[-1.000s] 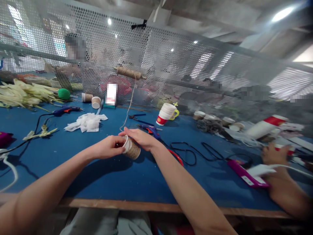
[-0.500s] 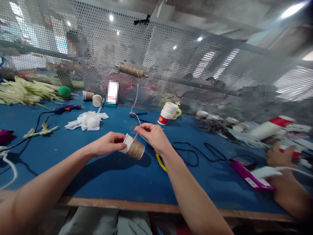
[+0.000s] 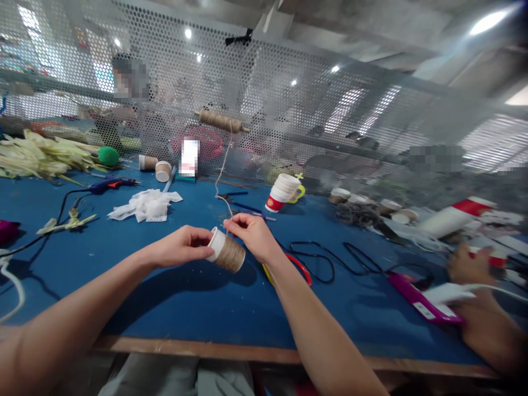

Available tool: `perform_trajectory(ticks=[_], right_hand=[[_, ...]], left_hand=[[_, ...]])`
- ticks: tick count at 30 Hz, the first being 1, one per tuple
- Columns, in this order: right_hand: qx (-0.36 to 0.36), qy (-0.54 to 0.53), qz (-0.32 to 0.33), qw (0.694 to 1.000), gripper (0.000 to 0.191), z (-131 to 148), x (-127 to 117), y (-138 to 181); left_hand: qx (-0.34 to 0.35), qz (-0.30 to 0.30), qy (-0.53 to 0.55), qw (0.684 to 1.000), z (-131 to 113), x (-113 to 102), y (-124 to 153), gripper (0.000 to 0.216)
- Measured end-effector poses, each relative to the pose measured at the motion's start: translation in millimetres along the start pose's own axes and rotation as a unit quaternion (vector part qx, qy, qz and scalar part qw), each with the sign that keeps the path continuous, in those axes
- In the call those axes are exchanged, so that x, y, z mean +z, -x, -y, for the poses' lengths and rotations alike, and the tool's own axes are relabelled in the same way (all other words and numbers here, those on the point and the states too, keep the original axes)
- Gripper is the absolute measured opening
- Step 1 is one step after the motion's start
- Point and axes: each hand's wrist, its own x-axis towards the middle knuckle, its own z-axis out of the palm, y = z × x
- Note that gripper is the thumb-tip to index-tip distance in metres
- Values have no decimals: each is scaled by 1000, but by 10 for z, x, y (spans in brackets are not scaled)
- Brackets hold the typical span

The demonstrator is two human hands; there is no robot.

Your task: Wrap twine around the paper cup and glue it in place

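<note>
My left hand (image 3: pixel 187 243) grips a white paper cup (image 3: pixel 218 244) at its rim, tilted so its base points to the lower right above the blue table. Brown twine (image 3: pixel 231 256) is wound round the lower part of the cup. Between thumb and forefinger, my right hand (image 3: pixel 249 234) pinches the strand of twine close to the cup. That strand runs up to a spool of twine (image 3: pixel 220 120) mounted on the perforated metal screen. Scissors with red and yellow handles (image 3: pixel 300 268) lie partly hidden under my right forearm.
Stacked paper cups (image 3: pixel 282 192) stand behind my right hand. White crumpled cloth (image 3: pixel 148 205), a glue gun (image 3: pixel 109 185), a green ball (image 3: pixel 108 156) and two twine-wrapped cups (image 3: pixel 163 171) lie to the left. At right are black cable (image 3: pixel 330 269), a purple power strip (image 3: pixel 424 300) and another person's hand (image 3: pixel 470 269).
The cup has turned slightly in my left hand. My right hand has shifted a little left with the strand, and the red scissor handle now shows beside my forearm.
</note>
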Motion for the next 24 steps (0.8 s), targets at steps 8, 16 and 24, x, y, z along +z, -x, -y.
perform_trajectory(ticks=[8, 16, 24], right_hand=[[14, -9, 7, 1000, 27, -68, 35, -7], [5, 7, 10, 1000, 27, -73, 47, -4], [0, 13, 9, 1000, 28, -91, 51, -5]], left_hand=[[34, -2, -60, 998, -17, -8, 10, 16], [59, 2, -97, 994, -12, -28, 10, 17], [69, 9, -111, 991, 14, -42, 7, 19]])
